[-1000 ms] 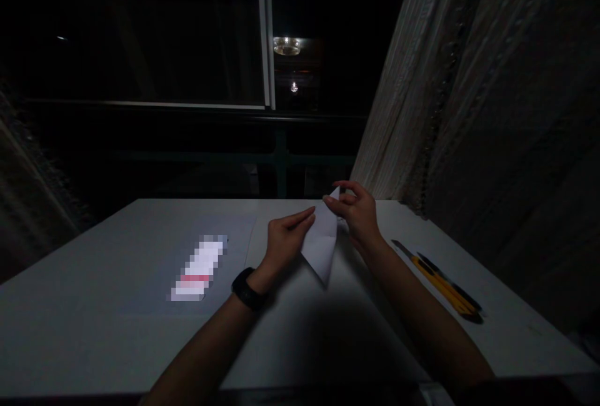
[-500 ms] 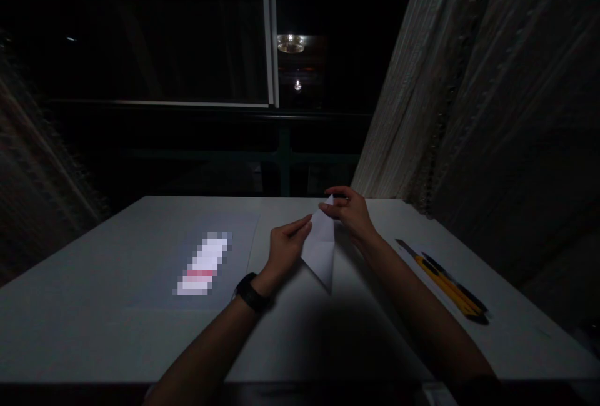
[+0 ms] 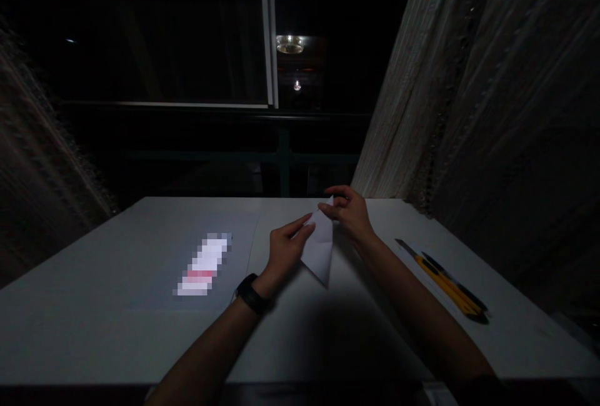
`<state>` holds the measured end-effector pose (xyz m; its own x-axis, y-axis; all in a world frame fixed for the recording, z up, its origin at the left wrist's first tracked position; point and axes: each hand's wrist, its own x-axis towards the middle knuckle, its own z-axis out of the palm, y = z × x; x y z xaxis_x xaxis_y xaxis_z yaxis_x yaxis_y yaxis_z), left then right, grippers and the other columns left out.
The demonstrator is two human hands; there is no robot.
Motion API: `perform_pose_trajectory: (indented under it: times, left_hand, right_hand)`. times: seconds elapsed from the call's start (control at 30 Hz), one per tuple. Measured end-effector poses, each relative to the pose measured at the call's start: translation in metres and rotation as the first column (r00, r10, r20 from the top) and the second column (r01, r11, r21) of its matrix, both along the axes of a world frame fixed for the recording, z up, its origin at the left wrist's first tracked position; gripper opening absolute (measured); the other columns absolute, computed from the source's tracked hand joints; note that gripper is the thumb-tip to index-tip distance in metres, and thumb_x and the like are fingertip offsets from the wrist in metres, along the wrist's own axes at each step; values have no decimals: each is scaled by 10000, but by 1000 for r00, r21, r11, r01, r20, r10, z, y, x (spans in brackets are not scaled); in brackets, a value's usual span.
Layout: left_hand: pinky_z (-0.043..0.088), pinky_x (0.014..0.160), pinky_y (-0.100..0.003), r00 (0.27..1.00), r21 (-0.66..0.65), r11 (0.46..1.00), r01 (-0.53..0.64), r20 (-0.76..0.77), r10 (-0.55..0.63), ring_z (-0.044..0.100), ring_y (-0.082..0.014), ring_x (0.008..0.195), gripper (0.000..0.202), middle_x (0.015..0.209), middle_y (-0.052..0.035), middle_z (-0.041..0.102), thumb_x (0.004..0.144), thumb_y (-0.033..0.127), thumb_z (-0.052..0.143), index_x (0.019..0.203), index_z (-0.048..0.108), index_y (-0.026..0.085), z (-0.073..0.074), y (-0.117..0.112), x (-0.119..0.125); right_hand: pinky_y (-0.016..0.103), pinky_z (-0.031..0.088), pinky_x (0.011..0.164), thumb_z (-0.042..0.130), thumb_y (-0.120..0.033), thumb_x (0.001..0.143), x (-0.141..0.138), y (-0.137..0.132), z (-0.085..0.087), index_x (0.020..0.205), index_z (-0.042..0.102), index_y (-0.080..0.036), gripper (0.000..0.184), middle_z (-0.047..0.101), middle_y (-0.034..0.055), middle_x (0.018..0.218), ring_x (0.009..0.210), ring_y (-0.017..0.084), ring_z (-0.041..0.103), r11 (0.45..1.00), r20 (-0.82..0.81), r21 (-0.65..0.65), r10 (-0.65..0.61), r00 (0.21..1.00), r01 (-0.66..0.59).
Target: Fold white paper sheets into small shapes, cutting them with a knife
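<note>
Left hand (image 3: 287, 245) and right hand (image 3: 351, 212) are both pinched on one folded piece of white paper (image 3: 319, 251), which sits between them over the middle of the table (image 3: 285, 353). Its long axis runs away from the person, from a pointed corner at the near end to a narrow tip at the far end, leaning only slightly to the right.

The two grips meet that axis at different places. The left hand, with a black wristband (image 3: 253, 293) behind it, has thumb and fingers together on the paper's left edge, about midway along. The right hand reaches farther out, coming in from the right, its thumb and curled fingers gathered near the far tip; its index finger arches above that point. So the right hand is the nearer one to the tip, and neither hand is on the near corner, which hangs free toward the person. Whether that corner brushes the table I cannot tell.

Well to the left, a bright blurred rectangle (image 3: 204, 265) lies on a flat sheet (image 3: 241, 240). Beyond the right forearm, a yellow cutter (image 3: 445, 286) lies slantwise just beside a dark, slender tool (image 3: 455, 281).
</note>
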<state>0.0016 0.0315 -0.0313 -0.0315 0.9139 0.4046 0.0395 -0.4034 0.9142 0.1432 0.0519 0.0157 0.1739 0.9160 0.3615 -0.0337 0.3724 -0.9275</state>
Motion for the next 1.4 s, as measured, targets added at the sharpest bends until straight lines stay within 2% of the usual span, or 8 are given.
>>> perform_pose_trajectory:
  times: [0.37, 0.67, 0.93, 1.23, 1.4]
  left_hand:
    - [473, 904, -355, 1000, 16, 1000, 15, 12, -15, 622, -230, 970, 292, 1006, -52, 679, 704, 288, 660, 976, 689, 186, -2, -1, 1]
    - [497, 863, -343, 999, 22, 1000, 22, -25, -22, 638, -228, 930, 291, 992, -57, 680, 707, 292, 664, 977, 686, 187, -4, 1, 0]
    - [490, 876, -338, 1000, 28, 999, 27, -12, -27, 639, -222, 929, 266, 981, -52, 685, 702, 285, 665, 948, 696, 187, -6, 2, 0]
    - [491, 877, -334, 999, 4, 999, 49, -8, -49, 637, -222, 936, 271, 985, -50, 684, 692, 273, 681, 950, 694, 191, -5, 1, 1]
    - [489, 880, -338, 998, 19, 998, 60, -10, -59, 635, -222, 941, 272, 997, -49, 681, 712, 290, 664, 964, 690, 192, -6, 1, 0]
  right_hand:
    - [216, 332, 416, 737, -251, 495, 2, 0, 0, 826, 577, -190, 373, 463, -95, 443, 398, 85, 424, 1000, 44, -4, 3, 999, -3]
    - [212, 333, 408, 743, -257, 488, 2, 1, -1, 820, 578, -191, 376, 462, -94, 454, 398, 78, 418, 999, 52, -22, 26, 998, -25]
    - [228, 392, 439, 770, -278, 455, 7, -1, 5, 786, 582, -183, 392, 489, -86, 468, 417, 85, 458, 1000, 21, -22, 17, 1000, -16]
    - [221, 364, 423, 777, -263, 451, 8, -1, 5, 757, 583, -177, 372, 470, -90, 442, 395, 76, 423, 1000, 72, -12, -19, 997, 20]
    - [224, 369, 426, 777, -270, 455, 9, -1, 6, 751, 588, -174, 365, 463, -91, 439, 397, 76, 424, 1000, 54, -25, 13, 998, -12]
